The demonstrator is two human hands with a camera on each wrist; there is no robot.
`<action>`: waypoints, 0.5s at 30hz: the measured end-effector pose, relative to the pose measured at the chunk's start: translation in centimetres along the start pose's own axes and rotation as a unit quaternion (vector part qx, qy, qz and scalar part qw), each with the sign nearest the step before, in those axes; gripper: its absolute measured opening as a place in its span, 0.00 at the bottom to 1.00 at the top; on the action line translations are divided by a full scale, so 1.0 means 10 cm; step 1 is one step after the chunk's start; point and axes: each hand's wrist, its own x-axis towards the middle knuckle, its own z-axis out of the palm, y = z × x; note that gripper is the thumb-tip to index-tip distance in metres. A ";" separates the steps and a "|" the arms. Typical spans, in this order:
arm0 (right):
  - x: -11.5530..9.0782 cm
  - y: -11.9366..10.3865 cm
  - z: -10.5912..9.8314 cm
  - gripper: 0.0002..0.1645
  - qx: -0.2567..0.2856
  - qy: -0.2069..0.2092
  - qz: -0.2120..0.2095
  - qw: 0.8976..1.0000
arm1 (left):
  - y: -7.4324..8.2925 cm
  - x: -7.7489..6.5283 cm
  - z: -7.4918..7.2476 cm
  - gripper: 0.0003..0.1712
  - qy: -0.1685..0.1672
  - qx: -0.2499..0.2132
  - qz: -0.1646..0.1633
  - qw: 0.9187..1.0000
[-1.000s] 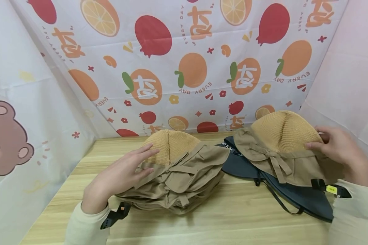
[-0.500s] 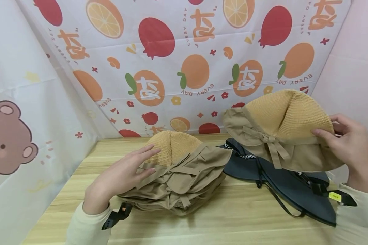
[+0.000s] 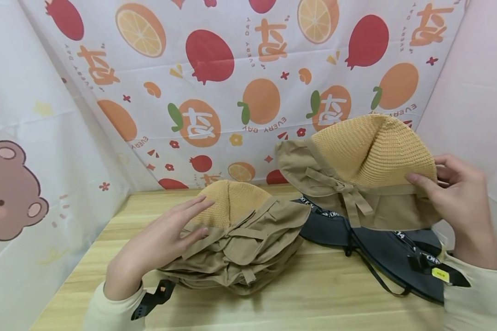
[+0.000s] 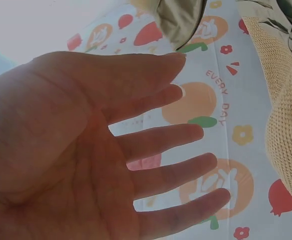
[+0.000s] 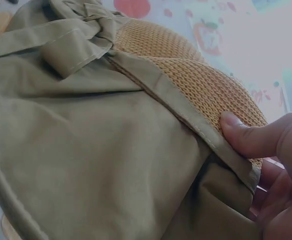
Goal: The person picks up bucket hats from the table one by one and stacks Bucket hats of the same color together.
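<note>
My right hand pinches the side of a sun hat with a yellow woven crown and a khaki cloth brim tied in a bow. The hat is raised over the dark visors at the right. In the right wrist view the thumb presses on the weave just above the hat's band, fingers behind. My left hand, fingers spread and straight, is beside a stack of similar khaki hats and overlaps its left side in the head view. Its palm holds nothing.
Dark navy sun visors with printed bands and a black cord lie at the right of the wooden table. A fruit-print cloth hangs behind it, with pale cloth walls on both sides.
My right hand has lifted its hat up off the dark visors, then brought it slightly left. The left hand stays almost still beside the stack.
</note>
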 end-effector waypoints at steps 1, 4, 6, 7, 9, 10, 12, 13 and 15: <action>-0.01 -0.04 0.01 0.15 0.002 0.003 -0.001 1.000 | 0.01 0.00 0.00 0.35 0.003 0.000 0.002 1.000; -0.03 -0.14 0.05 0.16 0.009 0.009 -0.006 1.000 | 0.03 -0.01 -0.01 0.35 0.008 0.000 0.001 1.000; -0.05 -0.20 0.07 0.17 0.013 0.010 -0.010 1.000 | 0.04 -0.02 -0.02 0.35 0.009 -0.002 0.000 1.000; -0.06 -0.21 0.08 0.18 0.018 0.008 -0.018 1.000 | 0.05 -0.02 -0.02 0.35 0.009 -0.003 -0.003 1.000; -0.07 -0.24 0.10 0.18 0.027 0.003 -0.032 0.999 | 0.05 -0.02 -0.02 0.36 0.013 -0.006 0.000 1.000; -0.08 -0.26 0.11 0.18 0.031 -0.002 -0.040 0.999 | 0.05 -0.02 -0.02 0.36 0.014 -0.007 0.001 1.000; -0.10 -0.28 0.14 0.18 0.044 -0.013 -0.062 0.997 | 0.05 -0.02 -0.01 0.36 0.013 -0.008 -0.002 1.000; -0.11 -0.29 0.16 0.17 0.050 -0.019 -0.072 0.996 | 0.06 -0.02 -0.02 0.36 0.013 -0.008 -0.004 1.000; -0.13 -0.32 0.18 0.17 0.052 -0.029 -0.085 0.995 | 0.06 -0.02 -0.02 0.37 0.013 -0.008 -0.006 1.000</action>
